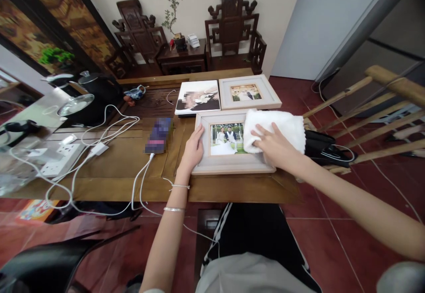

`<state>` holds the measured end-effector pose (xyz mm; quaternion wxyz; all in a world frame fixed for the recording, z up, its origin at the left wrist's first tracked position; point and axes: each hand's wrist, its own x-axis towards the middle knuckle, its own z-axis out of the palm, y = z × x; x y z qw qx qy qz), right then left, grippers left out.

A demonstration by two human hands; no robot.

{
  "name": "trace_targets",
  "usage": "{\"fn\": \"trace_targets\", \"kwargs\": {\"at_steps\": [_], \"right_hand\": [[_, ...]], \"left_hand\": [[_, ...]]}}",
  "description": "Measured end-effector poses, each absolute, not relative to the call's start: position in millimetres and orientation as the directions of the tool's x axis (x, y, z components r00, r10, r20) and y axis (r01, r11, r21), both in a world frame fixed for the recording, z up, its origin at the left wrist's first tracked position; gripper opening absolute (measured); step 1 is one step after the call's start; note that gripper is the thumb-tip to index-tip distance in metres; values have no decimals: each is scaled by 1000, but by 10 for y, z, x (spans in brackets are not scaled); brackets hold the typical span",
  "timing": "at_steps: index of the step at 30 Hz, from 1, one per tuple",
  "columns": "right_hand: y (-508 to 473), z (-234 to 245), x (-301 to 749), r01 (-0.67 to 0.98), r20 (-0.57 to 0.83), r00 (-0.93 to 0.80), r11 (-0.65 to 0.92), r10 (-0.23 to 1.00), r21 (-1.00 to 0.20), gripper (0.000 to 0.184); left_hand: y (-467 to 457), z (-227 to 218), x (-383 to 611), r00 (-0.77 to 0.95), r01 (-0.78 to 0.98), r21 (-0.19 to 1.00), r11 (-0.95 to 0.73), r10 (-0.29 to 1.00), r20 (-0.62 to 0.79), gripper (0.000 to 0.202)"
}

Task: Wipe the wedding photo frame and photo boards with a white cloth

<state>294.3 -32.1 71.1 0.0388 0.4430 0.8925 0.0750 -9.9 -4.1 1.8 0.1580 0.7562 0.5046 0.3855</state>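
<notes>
A light wooden picture frame [229, 165] with a photo of two people lies flat near the table's front edge. My left hand [193, 151] holds it by the left side, fingers up along the border. A folded white fluffy cloth [287, 127] covers the frame's right part and hangs past its edge. Over this cloth my right hand [274, 144] presses down, fingers gripping it near the photo. Behind lie a second framed photo [275, 100] and a white-edged photo album or panel [212, 86], side by side.
On the wooden table [126, 164] a phone [158, 136] is plugged into a white cable. Further left are a power strip [63, 158], tangled white cables and a black kettle [99, 89]. A wooden chair [388, 107] with a black bag [320, 147] stands at the right.
</notes>
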Motion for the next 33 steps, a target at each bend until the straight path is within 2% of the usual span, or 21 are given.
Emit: {"fn": "trace_targets", "kwargs": {"at_steps": [5,9,13,16,18,20,27,33], "right_hand": [[-929,869,2955,730,-68,-677,681,733,57,49],[-896,874,2896,715,-77,-698,698,712,-19,54],[-456,734,2763,750,-2,-661,661,750,-23,60],[-31,701,2636,780,112,-618,624,778,-34,69],[218,717,2544,774,192,-618,633,762,-21,72],[398,711,2453,766,209,-631,643,748,12,72],[202,476,2277,820,76,-570,561,818,111,50],[-603,797,2317,783,-129,-612,621,780,38,58]], "left_hand": [[-19,2,-113,229,668,591,-452,881,415,50],[-9,1,-121,245,679,576,-455,880,406,47],[-13,22,-126,256,681,577,-451,885,389,46],[-15,33,-133,260,680,579,-450,886,383,46],[-14,33,-139,261,677,582,-451,886,383,46],[-12,29,-146,261,674,586,-450,887,381,46],[-8,4,-141,252,674,581,-456,881,400,46],[-9,4,-110,243,686,566,-457,877,415,45]]}}
